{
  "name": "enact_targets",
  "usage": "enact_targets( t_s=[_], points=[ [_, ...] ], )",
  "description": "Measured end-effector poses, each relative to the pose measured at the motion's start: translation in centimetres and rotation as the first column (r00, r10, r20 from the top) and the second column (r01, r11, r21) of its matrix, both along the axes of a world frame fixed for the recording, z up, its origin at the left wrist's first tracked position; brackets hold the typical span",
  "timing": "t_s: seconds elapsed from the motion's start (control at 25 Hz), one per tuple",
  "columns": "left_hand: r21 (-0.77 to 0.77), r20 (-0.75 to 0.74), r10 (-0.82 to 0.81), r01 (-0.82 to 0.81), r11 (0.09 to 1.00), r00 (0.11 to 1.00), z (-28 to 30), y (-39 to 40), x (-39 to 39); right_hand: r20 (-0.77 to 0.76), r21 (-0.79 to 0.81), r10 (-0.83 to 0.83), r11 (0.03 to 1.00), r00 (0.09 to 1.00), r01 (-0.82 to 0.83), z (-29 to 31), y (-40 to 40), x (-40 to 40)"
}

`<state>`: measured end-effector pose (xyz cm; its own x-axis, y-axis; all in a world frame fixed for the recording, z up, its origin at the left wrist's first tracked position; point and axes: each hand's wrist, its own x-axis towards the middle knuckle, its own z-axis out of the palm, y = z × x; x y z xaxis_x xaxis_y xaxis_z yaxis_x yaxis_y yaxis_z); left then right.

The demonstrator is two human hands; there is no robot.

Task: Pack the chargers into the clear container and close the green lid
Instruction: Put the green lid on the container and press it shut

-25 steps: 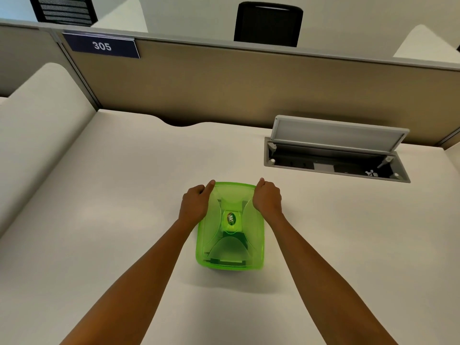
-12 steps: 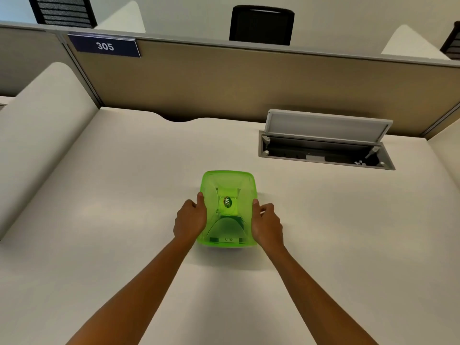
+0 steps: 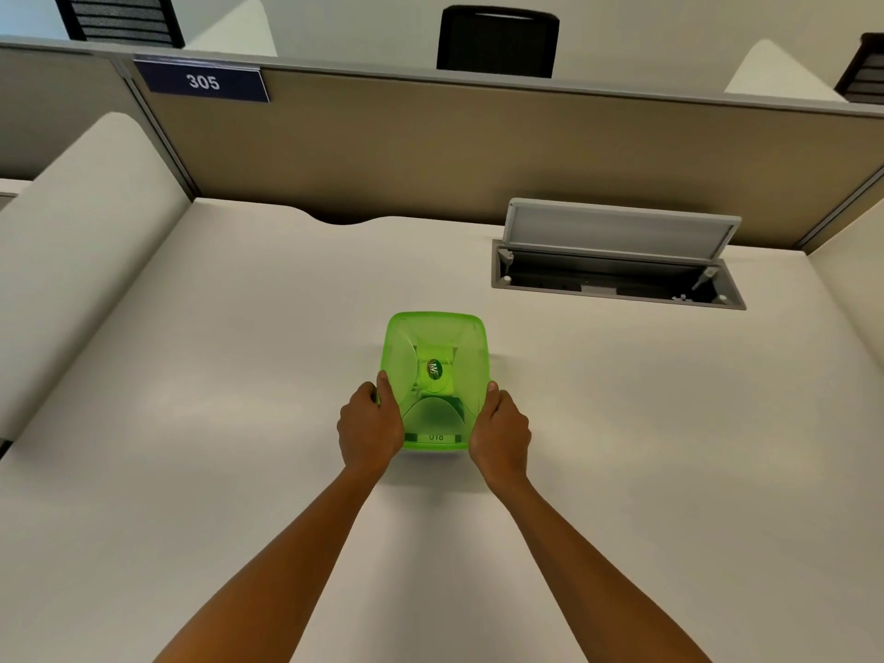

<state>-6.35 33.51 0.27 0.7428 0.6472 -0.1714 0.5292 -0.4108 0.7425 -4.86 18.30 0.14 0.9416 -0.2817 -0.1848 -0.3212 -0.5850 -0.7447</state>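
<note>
1. Office cubicle, head view: you are looking down on a pale surface (image 3: 191, 423) backed by a tan partition (image 3: 430, 150), with an open cable hatch (image 3: 617, 275) to your right and well apart from the work.
2. Your green lid (image 3: 435, 337) sits on top of the clear container (image 3: 433, 453), straight ahead between your hands, its long axis running away from you.
3. Your left hand (image 3: 369, 425) is clamped on the lid's near left edge, your right hand (image 3: 500, 430) on the near right edge; both are equally near. I judge the near corners need pressing down.
4. Chargers cannot be made out through the lid.
5. Writing: "305" on the blue partition sign (image 3: 203, 81); "018" on the lid's near edge; the oval sticker (image 3: 434, 369) is too small to read.
</note>
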Motion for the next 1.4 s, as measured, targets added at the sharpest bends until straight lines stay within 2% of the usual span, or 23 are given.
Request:
enact_targets(
  t_s=[0.32,0.44,0.52,0.6,0.68,0.72,0.76,0.8,0.88,0.96,1.04,1.16,1.28,1.4],
  points=[
    [-0.075,0.022,0.002,0.0,0.997,1.0,0.4,0.2,0.2,-0.026,0.006,0.009,1.0,1.0,-0.009,-0.4,-0.1,1.0],
    [-0.095,-0.01,0.014,-0.014,0.995,1.0,0.2,0.1,-0.1,-0.027,0.012,0.072,0.997,0.997,-0.072,-0.1,-0.6,2.0],
    [-0.07,-0.065,0.01,-0.014,0.997,0.998,0.1,0.4,-0.3,-0.065,-0.078,0.191,0.978,0.979,-0.196,-0.2,-1.7,3.2],
    [-0.031,-0.045,0.024,-0.026,0.999,0.999,0.6,0.9,-0.2,-0.114,-0.126,0.379,0.911,0.918,-0.392,-0.1,-3.5,4.8],
    [0.078,0.035,0.005,-0.007,0.997,0.999,1.4,1.5,0.4,-0.186,-0.072,0.557,0.814,0.81,-0.576,1.0,-5.5,6.8],
    [0.141,0.046,-0.026,0.019,0.99,0.999,1.8,1.7,0.9,-0.233,-0.082,0.625,0.75,0.745,-0.656,1.5,-6.3,7.9],
    [0.184,0.036,-0.059,0.051,0.982,0.998,2.1,1.8,1.5,-0.243,-0.107,0.649,0.721,0.721,-0.684,1.9,-6.7,9.1],
    [0.204,0.019,-0.087,0.081,0.975,0.996,2.4,1.8,2.1,-0.244,-0.202,0.674,0.668,0.697,-0.716,2.0,-7.0,10.4],
    [0.222,-0.008,-0.135,0.134,0.966,0.991,2.7,1.6,3.2,-0.135,-0.345,0.643,0.683,0.754,-0.644,3.1,-6.5,11.5],
    [0.221,-0.05,-0.19,0.196,0.955,0.981,2.6,0.8,4.0,-0.042,-0.471,0.64,0.664,0.767,-0.58,3.1,-5.9,11.7],
    [0.184,-0.105,-0.245,0.261,0.947,0.964,2.0,-0.2,4.2,-0.007,-0.424,0.629,0.703,0.778,-0.572,2.4,-5.2,10.8],
    [0.161,-0.165,-0.289,0.315,0.936,0.943,1.2,-1.5,4.1,0.007,-0.442,0.662,0.674,0.749,-0.592,2.2,-3.2,8.8],
    [0.226,-0.209,-0.31,0.354,0.907,0.928,1.3,-2.3,4.3,-0.003,-0.459,0.677,0.653,0.736,-0.602,2.0,-1.3,8.1],
    [0.256,-0.23,-0.317,0.371,0.893,0.92,1.4,-2.3,4.5,-0.038,-0.435,0.64,0.681,0.768,-0.589,2.0,-0.2,8.3]
  ],
)
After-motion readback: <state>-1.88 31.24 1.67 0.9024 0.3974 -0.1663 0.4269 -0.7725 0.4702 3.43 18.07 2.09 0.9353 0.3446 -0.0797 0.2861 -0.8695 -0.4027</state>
